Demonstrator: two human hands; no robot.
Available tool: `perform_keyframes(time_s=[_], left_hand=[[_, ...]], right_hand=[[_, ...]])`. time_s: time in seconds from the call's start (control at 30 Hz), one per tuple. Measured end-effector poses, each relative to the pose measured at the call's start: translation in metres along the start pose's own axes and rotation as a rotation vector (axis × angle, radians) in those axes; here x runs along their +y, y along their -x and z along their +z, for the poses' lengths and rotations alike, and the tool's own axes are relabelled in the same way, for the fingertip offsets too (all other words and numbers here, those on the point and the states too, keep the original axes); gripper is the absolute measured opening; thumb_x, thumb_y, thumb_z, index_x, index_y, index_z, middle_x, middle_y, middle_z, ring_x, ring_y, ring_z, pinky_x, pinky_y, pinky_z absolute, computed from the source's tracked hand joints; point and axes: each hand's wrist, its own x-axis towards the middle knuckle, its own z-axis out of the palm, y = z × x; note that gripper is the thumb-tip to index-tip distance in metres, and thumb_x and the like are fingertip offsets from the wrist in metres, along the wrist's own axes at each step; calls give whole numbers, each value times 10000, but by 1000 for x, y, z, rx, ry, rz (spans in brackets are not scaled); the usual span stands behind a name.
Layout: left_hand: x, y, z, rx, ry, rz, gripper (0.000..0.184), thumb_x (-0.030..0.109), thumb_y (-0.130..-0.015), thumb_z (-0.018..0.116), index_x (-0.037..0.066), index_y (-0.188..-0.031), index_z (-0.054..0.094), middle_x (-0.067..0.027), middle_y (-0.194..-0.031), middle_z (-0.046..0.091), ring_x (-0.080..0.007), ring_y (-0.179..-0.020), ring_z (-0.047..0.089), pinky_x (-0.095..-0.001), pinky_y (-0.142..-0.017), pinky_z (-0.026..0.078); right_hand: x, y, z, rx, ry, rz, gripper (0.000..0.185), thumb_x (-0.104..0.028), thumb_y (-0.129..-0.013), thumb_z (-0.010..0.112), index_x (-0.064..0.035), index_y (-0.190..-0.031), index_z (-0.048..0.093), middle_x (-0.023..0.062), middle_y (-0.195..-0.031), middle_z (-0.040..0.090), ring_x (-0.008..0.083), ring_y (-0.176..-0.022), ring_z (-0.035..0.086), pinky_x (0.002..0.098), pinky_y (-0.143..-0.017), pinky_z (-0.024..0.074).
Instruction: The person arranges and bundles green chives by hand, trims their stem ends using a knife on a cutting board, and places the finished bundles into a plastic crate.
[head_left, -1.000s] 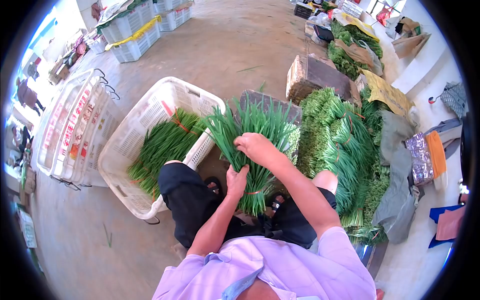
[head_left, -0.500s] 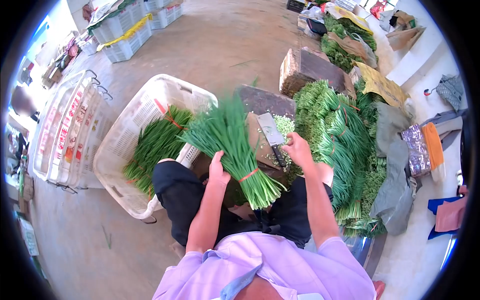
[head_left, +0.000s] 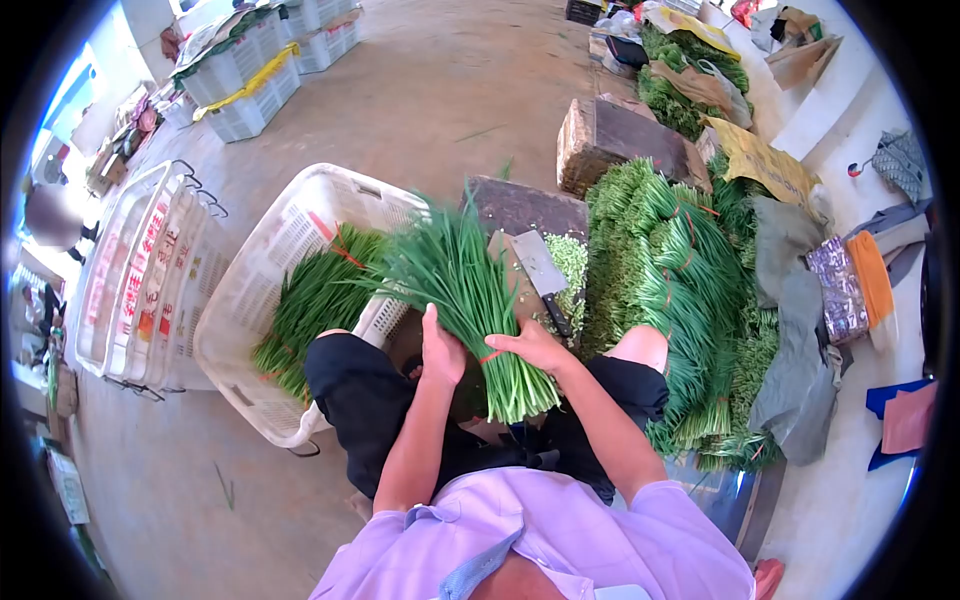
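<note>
A bunch of green garlic chives (head_left: 450, 270), tied near its cut ends with a red band (head_left: 490, 357), lies tilted above my lap, leaves up and to the left. My right hand (head_left: 537, 347) grips it from the right, the thumb across the stalks by the band. Against its left side rests my left hand (head_left: 443, 347), stretched out with the palm towards the stalks; part of its fingers may be hidden. Just beyond, a cleaver (head_left: 540, 262) with a black handle lies on a wooden board (head_left: 520, 290) beside chopped stalk bits (head_left: 570, 262).
To the left stands a white plastic crate (head_left: 225, 330) holding tied chives (head_left: 315, 300). Stacked crates (head_left: 140, 270) stand farther left. A large pile of chives (head_left: 690, 290) lies at my right, below a worn box (head_left: 625, 140). Another person (head_left: 55, 215) is at the far left.
My right hand has moved from beside the cleaver handle onto the bunch near the band. My left hand has loosened, its thumb off the stalks. The bunch has turned slightly more upright.
</note>
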Motion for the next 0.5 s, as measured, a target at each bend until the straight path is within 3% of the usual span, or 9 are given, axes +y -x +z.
perform_keyframes(time_s=[0.1, 0.13, 0.17, 0.23, 0.3, 0.37, 0.4, 0.43, 0.5], left_hand=[[-6, 2, 0, 47, -262, 6, 580, 412, -988, 564, 45, -1420, 446, -102, -1375, 552, -250, -1259, 545, -449, -1082, 426], [-7, 2, 6, 19, -258, 69, 532, 299, -959, 647, 39, -1389, 472, -94, -1300, 589, -225, -1173, 595, -413, -1002, 492], [-6, 1, 11, 21, -255, 65, 532, 299, -959, 647, 39, -1389, 472, -94, -1300, 589, -225, -1173, 595, -413, -1002, 492], [-5, -2, 14, 15, -399, 10, 476, 245, -947, 670, 25, -1339, 513, -96, -1229, 627, -222, -1078, 638, -382, -919, 541], [-14, -3, 12, 92, -344, 60, 418, 219, -944, 660, 20, -1294, 550, -92, -1161, 653, -216, -1013, 657, -361, -870, 560], [-25, -6, 1, 175, -252, 78, 393, 191, -933, 647, 8, -1270, 561, -100, -1148, 654, -220, -1015, 652, -367, -879, 549], [-27, -4, 6, 219, -246, 71, 380, 175, -925, 631, -2, -1254, 560, -109, -1148, 653, -225, -1012, 650, -373, -880, 538], [-28, 2, 9, 222, -219, 88, 360, 177, -928, 622, -4, -1234, 566, -110, -1144, 652, -226, -1020, 646, -380, -886, 528], [-23, 3, 10, 258, -172, 135, 344, 174, -944, 600, 1, -1239, 566, -104, -1157, 651, -227, -1009, 658, -373, -901, 537]], right_hand=[[-6, -4, 3, 84, 226, -67, 833, -401, -775, 837, 46, -1383, 486, 185, -1185, 675, 267, -1087, 656, 372, -966, 500], [-23, 7, 6, 120, 299, -16, 924, -421, -727, 864, 43, -1409, 447, 217, -1232, 647, 314, -1139, 637, 390, -1001, 480], [-14, 6, 9, 121, 300, -11, 924, -421, -727, 864, 43, -1409, 447, 217, -1232, 647, 314, -1139, 637, 390, -1001, 480], [-4, 5, 19, 115, 419, -240, 975, -478, -711, 849, 22, -1421, 406, 262, -1278, 615, 386, -1177, 624, 425, -996, 482], [0, 4, 23, 91, 401, -171, 972, -479, -741, 827, 19, -1438, 368, 283, -1340, 559, 402, -1232, 581, 443, -1023, 456], [-1, -7, 30, 243, 249, -171, 903, -461, -797, 787, 22, -1436, 370, 274, -1327, 570, 405, -1216, 588, 458, -1007, 460], [0, -13, 30, 324, 327, -186, 719, -406, -873, 725, 22, -1382, 453, 258, -1252, 619, 401, -1152, 625, 454, -970, 482], [1, -15, 29, 325, 326, -185, 719, -406, -873, 725, 22, -1382, 453, 258, -1252, 619, 401, -1152, 625, 454, -970, 482], [1, -19, 25, 389, 214, -215, 540, -369, -915, 686, 28, -1266, 583, 234, -1129, 681, 370, -1052, 671, 433, -929, 505]])
